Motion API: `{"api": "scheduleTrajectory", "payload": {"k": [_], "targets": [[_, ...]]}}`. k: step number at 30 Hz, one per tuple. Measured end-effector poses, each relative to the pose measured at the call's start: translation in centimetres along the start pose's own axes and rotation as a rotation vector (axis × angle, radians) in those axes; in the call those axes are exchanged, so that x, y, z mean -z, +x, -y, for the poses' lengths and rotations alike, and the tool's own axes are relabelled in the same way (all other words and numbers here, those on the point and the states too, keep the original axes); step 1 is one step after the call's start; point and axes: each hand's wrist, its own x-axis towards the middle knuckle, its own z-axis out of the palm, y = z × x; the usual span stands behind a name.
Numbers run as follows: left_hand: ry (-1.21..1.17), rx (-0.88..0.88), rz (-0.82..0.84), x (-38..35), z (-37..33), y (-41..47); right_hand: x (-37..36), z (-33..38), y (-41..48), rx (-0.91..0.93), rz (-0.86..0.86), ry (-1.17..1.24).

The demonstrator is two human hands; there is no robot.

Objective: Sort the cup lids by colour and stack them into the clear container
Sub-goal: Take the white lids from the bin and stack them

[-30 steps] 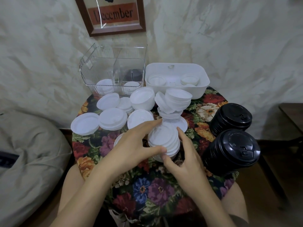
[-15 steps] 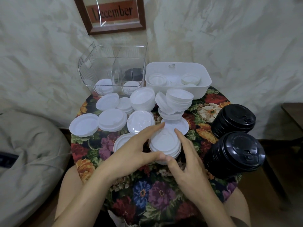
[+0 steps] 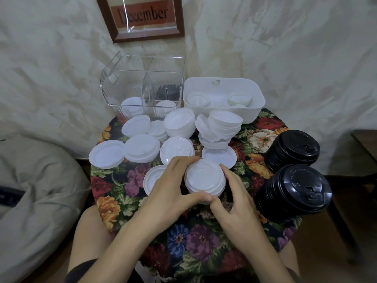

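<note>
A small stack of white lids [image 3: 204,178] sits on the floral table near its middle front. My left hand [image 3: 173,190] grips its left and near side, thumb along the front rim. My right hand [image 3: 234,199] grips the right side, fingers on the rim. Several loose white lids [image 3: 140,148] and leaning white stacks [image 3: 222,123] lie behind. Two tall stacks of black lids [image 3: 293,193] stand at the right. The clear container [image 3: 142,64] at the back left has a divider, white lids in front and a dark lid behind.
A white tub [image 3: 255,88] holding more white lids stands at the back right against the wall. The small round table [image 3: 183,242] has a floral cloth. A grey cushion [image 3: 36,201] lies to the left; a dark wooden surface [image 3: 367,139] is at the far right.
Both hands have closed in more tightly round the white stack, squaring it up; the stack stays at the same spot on the table.
</note>
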Motion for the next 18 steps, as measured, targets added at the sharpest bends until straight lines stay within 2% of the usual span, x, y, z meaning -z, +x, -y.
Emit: {"api": "scheduleTrajectory", "payload": {"k": [6,12,18], "targets": [[0.03,0.014,0.146,1.2,0.6,-0.7,0.1,0.0,-0.2,-0.007,0.036,0.002],[-0.02,0.033,0.055,0.6,0.8,-0.3,0.2,0.2,-0.3,0.041,0.026,0.031],[-0.018,0.025,0.086,0.5,1.0,-0.2,0.1,0.5,0.0,0.018,-0.008,0.053]]}}
